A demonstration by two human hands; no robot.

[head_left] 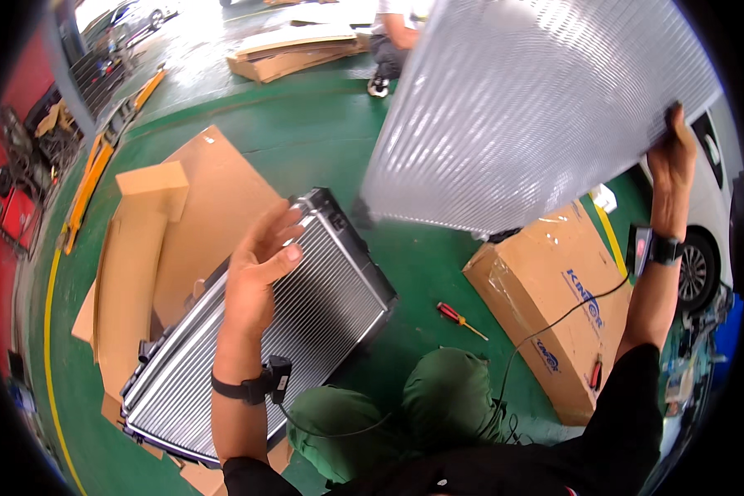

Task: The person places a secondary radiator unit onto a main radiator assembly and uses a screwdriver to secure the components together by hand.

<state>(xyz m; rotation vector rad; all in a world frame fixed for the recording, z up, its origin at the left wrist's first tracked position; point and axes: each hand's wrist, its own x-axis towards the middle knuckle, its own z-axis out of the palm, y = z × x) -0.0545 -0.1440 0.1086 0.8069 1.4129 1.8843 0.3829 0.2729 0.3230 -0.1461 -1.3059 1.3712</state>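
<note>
A radiator (322, 306) with a silver finned core and black end tanks lies at a slant on the left, near my knees. My left hand (260, 260) hovers over its upper edge, fingers apart and thumb out; whether it touches the radiator I cannot tell. Up at the right, my right hand (676, 157) grips the edge of a large translucent ribbed plastic sheet (521, 124), raised off the floor and slightly blurred. A red and yellow screwdriver (461, 320) rests on the green floor between the radiator and a cardboard box (546, 289).
Another screwdriver (596, 374) lies on the box. Flattened cardboard (215, 182) is spread at the left, partly under the radiator. Cables run from devices on both my wrists. A person (388, 50) is at the back, beside stacked cardboard (289, 50). A white car (707, 198) stands at right.
</note>
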